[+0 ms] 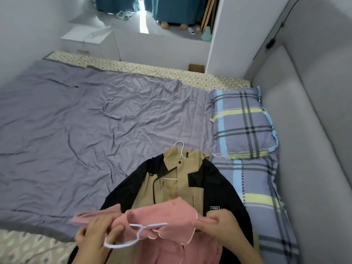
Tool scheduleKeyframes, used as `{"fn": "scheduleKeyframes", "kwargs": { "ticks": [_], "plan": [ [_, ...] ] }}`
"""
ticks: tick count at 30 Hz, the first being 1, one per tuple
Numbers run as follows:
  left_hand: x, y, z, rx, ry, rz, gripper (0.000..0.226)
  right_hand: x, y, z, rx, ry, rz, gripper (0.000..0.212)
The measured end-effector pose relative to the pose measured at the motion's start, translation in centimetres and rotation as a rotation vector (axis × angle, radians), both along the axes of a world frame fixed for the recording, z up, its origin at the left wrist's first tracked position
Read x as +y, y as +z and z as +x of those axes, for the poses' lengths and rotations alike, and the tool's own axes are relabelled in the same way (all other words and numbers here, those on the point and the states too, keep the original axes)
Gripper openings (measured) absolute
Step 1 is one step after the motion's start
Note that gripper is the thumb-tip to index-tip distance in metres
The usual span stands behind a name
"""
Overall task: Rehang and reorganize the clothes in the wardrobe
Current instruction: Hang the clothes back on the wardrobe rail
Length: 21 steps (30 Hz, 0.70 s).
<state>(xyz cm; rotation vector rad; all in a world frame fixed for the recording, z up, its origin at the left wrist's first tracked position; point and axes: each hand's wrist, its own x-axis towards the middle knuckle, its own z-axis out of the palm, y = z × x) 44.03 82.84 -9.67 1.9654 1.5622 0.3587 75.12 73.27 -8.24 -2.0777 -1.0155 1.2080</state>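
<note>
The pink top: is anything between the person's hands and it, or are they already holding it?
Nothing is in the way. The left hand and right hand each grip the pink top directly, with a white hanger at its neck. It lies on a tan and black jacket on the bed. No wardrobe is in view.

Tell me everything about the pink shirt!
The pink shirt looks like soft cloth with thin white piping along its collar edge. It lies bunched over a tan and black jacket on the bed. The left hand and right hand grip its shoulders, and a white hanger pokes from its neck.
</note>
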Motion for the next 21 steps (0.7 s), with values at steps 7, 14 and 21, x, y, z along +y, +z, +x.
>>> {"fn": "scheduleKeyframes", "kwargs": {
  "ticks": [7,14,21],
  "plan": [
    [-10.1,8.1,-14.1,-0.2,0.315,0.184,0.026,-0.6,9.8,-13.8,-0.105,0.228,0.24,0.045],
    [-23.1,15.7,-31.6,-0.182,0.749,0.207,0.043,-1.6,15.2,-36.5,-0.288,0.873,0.72,0.049],
    [-38.0,20.5,-43.4,-0.071,1.176,0.327,0.032,-7.7,17.9,-57.0,-0.05,1.376,0.909,0.059]
  ]
}}
